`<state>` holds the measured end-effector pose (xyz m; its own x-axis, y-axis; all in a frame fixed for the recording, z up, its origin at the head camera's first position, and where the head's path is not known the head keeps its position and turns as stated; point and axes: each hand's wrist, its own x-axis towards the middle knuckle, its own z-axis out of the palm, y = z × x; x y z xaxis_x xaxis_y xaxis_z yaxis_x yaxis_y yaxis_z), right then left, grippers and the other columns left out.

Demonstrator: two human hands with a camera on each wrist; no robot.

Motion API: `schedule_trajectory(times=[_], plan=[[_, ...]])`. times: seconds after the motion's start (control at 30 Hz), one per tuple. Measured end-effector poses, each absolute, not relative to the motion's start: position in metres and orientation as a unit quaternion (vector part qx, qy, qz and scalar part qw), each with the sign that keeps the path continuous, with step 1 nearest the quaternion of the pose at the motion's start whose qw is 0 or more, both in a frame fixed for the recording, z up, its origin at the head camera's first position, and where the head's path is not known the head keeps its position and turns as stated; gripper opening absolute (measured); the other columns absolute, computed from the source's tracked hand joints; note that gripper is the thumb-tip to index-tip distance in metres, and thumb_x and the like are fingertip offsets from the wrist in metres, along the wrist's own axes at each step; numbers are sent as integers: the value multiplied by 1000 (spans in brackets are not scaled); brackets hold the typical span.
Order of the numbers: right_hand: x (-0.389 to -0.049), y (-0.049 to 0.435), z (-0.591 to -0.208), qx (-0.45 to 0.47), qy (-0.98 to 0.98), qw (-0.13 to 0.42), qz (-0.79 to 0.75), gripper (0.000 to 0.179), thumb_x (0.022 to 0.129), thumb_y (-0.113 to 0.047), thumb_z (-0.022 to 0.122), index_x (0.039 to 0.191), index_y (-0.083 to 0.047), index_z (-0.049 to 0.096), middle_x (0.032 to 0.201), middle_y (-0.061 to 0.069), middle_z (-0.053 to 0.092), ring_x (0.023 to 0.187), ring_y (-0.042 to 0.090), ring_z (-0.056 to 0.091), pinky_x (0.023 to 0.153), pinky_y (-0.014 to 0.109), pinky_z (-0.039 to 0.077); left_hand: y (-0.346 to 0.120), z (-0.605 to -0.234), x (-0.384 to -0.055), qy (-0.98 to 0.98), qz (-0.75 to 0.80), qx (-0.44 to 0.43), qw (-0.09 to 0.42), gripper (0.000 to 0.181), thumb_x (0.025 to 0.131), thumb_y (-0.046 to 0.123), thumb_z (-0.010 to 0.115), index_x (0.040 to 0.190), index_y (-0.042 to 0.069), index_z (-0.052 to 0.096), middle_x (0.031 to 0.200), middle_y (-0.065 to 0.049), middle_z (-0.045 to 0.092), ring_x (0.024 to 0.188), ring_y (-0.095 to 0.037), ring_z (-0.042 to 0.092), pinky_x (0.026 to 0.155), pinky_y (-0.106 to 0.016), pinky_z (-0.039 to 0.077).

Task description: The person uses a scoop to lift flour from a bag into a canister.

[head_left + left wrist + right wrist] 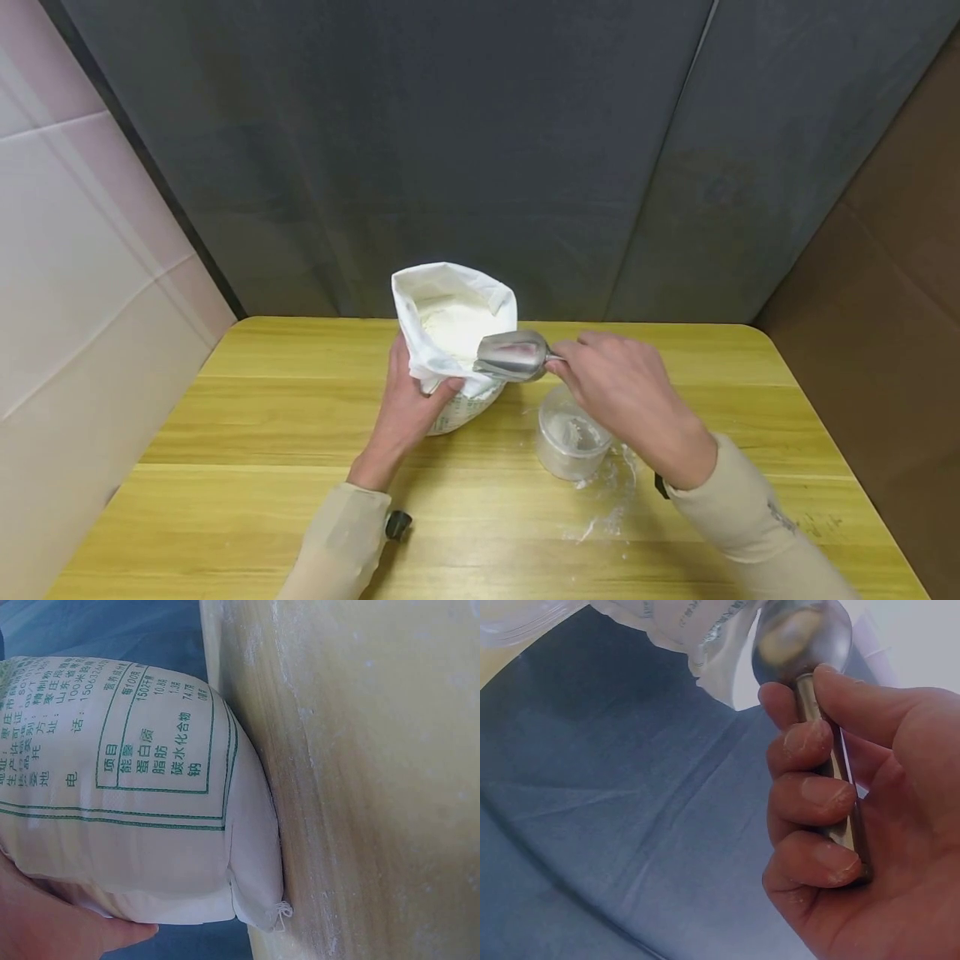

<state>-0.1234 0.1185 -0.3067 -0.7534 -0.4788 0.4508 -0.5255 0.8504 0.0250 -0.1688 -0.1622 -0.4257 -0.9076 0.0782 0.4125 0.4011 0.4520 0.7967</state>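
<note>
A white cloth bag of flour, its mouth open, leans on the table. My left hand grips its near left side, with the thumb over the folded rim. Green print covers the bag's side in the left wrist view. My right hand holds a metal scoop by the handle, with fingers curled round it. The scoop's bowl is over the right rim of the bag, beside the white flour. Below the right hand stands a clear round container with some white powder in it.
Spilled white powder lies on the wooden table near the container. A dark grey panel rises behind the table, a pale wall on the left, a brown one on the right.
</note>
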Motion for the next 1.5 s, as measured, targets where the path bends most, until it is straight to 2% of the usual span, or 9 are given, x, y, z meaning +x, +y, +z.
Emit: schedule_trajectory(times=[0.43,0.77,1.03,1.27,1.5], plan=[[-135,97,-305,252,-947,195,40,35,95,-28,78,69,-18,57,59,-3,40,50,16,44,40,33,36,-160,-425,-169,-838,-499,-147,168,125,81,88,57,168,16,3,167,-15,20,152,-32,22,122,-58,23],[-144,79,-308,246,-955,163,36,25,97,-31,74,77,-18,67,62,-2,49,55,21,54,43,39,42,-159,-425,-167,-840,-497,-141,167,124,81,88,57,168,17,3,167,-15,21,152,-32,24,121,-58,24],[-149,69,-313,257,-950,171,44,23,97,-30,75,78,-18,68,63,-1,51,57,21,55,44,40,43,-158,-425,-167,-837,-503,-141,163,124,82,86,59,168,17,1,167,-16,19,151,-33,25,121,-57,25],[-155,57,-315,253,-957,137,44,25,101,-32,70,81,-17,68,62,-2,48,56,18,52,46,40,45,-158,-426,-168,-837,-500,-144,168,126,81,88,56,168,16,1,167,-17,19,151,-33,25,120,-58,25],[-159,51,-324,267,-950,156,46,29,102,-32,67,80,-14,67,65,0,49,55,19,51,46,39,47,-157,-426,-169,-838,-494,-151,179,129,79,91,52,167,13,-1,168,-18,18,152,-34,23,121,-57,25]])
